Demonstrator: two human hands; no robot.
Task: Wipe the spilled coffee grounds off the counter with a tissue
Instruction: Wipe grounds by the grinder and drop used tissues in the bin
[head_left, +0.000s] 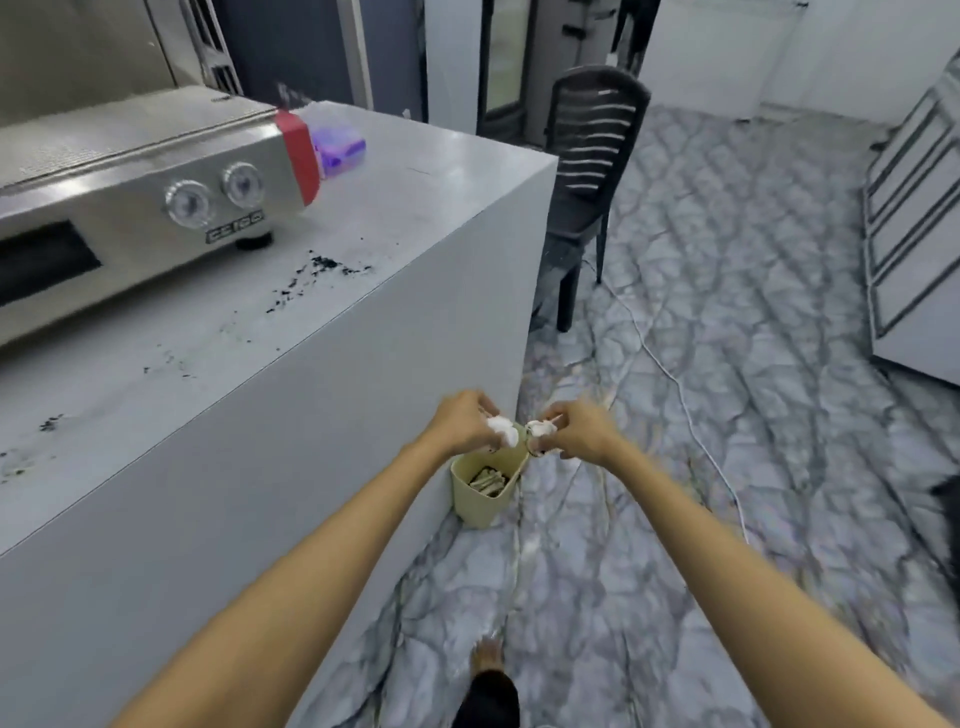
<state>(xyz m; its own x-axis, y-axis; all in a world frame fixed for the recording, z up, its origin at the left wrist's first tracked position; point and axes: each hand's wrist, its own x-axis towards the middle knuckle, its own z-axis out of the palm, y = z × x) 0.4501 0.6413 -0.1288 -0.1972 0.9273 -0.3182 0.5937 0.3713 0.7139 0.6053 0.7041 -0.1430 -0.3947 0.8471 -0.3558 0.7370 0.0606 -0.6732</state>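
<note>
Head view, places given relative to the counter (395, 218).

- Counter: a pale grey block, filling the left half of the view.
- Coffee grounds (324, 264): lying as dark specks on the counter top, in a trail running along it beside the machine, thickest near the machine's foot.
- Espresso machine (156, 176): steel, two round gauges, red end panel, sitting on the counter's far-left part.
- Purple packet (340, 150): lying on the counter just behind the machine's red end.
- Bin (485, 478): small, beige, standing on the floor against the counter's near corner, holding pale scraps.
- Left hand (462, 423): hovering off the counter, above the bin, fingers clenching a crumpled white tissue (503, 430).
- Right hand (576, 431): hovering beside the left, above the bin, fingertips pinching a smaller white tissue wad (540, 428).
- Chair (592, 171): dark, slatted, standing just past the counter's far end.
- White cable (675, 384): trailing over the marbled floor, right of the counter.
</note>
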